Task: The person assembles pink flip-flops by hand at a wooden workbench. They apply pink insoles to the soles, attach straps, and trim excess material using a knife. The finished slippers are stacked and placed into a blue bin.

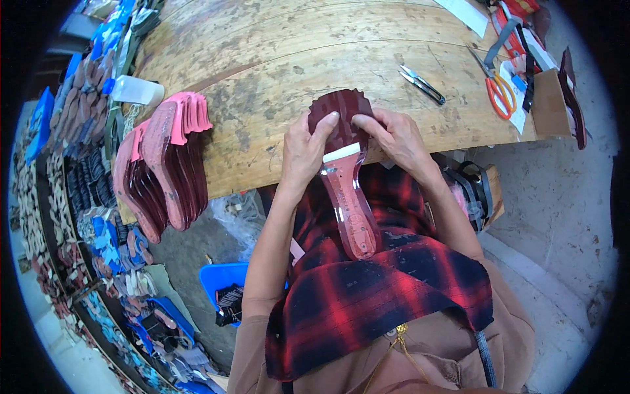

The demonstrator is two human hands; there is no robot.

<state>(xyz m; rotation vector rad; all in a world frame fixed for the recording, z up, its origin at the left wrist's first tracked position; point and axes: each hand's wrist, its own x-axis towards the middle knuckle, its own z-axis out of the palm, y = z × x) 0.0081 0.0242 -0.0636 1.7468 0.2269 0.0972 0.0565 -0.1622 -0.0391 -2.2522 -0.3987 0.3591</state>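
Between both hands I hold a shoe part, a pinkish-brown sole (351, 213) with glossy maroon upper material (341, 108) at its far end. A white strip (342, 152) crosses it where the two meet. My left hand (305, 148) grips the left side of the maroon end, its thumb on top. On the other side, my right hand (397, 138) holds it the same way, thumb pressed on the surface. The fingers beneath are mostly hidden. The sole's heel end points toward my lap, over a red and black checked apron (380, 295).
Stacked similar shoe parts (161, 157) with pink flaps overhang the wooden table's (262, 85) left edge. A white bottle (136, 90) lies behind them. Thread snips (423, 85) and orange-handled scissors (499, 92) lie at right. A blue bin (213, 282) is below; shoe-part racks (59, 217) stand left.
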